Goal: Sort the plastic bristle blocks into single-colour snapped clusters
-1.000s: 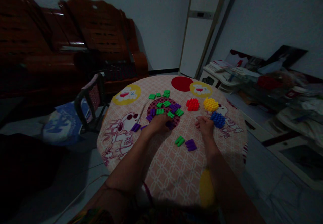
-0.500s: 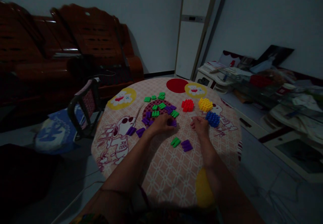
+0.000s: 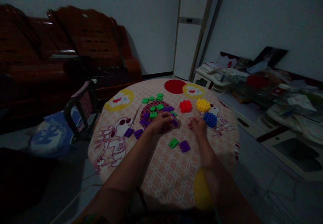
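My left hand [image 3: 161, 121] is closed on a purple plastic building block [image 3: 174, 121] over the patterned dark circle of the tablecloth. Around that hand lie several loose green blocks [image 3: 153, 115] and purple blocks [image 3: 138, 134]. My right hand [image 3: 197, 126] rests with curled fingers just left of a blue knobbly cluster [image 3: 210, 119]; whether anything is inside its fingers is hidden. Behind it sit a red cluster [image 3: 185, 106] and a yellow cluster [image 3: 203, 105]. Between my forearms, one green block [image 3: 173, 143] lies beside one purple block [image 3: 184, 146].
The round table wears a pink patterned cloth [image 3: 164, 170]. A small chair [image 3: 82, 113] stands at its left, before a wooden sofa [image 3: 93, 45]. To the right, a low cabinet [image 3: 252, 126] carries papers and clutter. A tall white unit [image 3: 188, 45] stands behind.
My left hand has lifted a purple block from the dark circle and shifted slightly right over the cloth. My right hand stays curled beside the blue cluster. The whole view has turned slightly.
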Tool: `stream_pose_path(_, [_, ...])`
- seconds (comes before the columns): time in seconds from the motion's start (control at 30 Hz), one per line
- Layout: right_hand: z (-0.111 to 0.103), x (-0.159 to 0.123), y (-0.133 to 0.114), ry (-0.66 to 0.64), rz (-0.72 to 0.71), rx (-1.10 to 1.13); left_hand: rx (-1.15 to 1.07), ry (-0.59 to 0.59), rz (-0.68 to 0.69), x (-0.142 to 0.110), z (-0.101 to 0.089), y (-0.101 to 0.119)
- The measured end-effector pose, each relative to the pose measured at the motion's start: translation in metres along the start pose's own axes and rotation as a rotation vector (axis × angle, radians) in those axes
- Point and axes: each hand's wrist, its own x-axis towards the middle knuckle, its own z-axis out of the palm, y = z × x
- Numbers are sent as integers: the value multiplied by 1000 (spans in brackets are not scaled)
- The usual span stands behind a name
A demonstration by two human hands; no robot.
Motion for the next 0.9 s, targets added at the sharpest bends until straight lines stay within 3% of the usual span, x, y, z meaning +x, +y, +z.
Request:
stream_pose_path(0.1, [4, -7, -7, -131, -21, 28, -266, -41, -53, 1, 4, -7])
stream_pose_path(0.2, [8, -14, -15, -270, -8, 46, -341, -67, -82, 5, 8, -11])
stream_pose_path(0.37, [12, -17, -19, -293, 19, 19, -359, -12, -19, 6, 2, -6])
stream_pose_path(0.5, [12, -14, -14, -228, 27, 31, -258, 1, -4, 1, 0, -6])
stream_pose_path(0.63, [8, -8, -8, -56, 7, -13, -69, -19, 35, 5, 10, -15])
stream_pose_path(0.77, [0, 0, -2, 143, 42, -54, 168, -32, 173, 24, 26, -19])
stream_pose_path(0.9, [-7, 5, 3, 234, 9, -102, 464, -19, 306, 45, 53, -15])
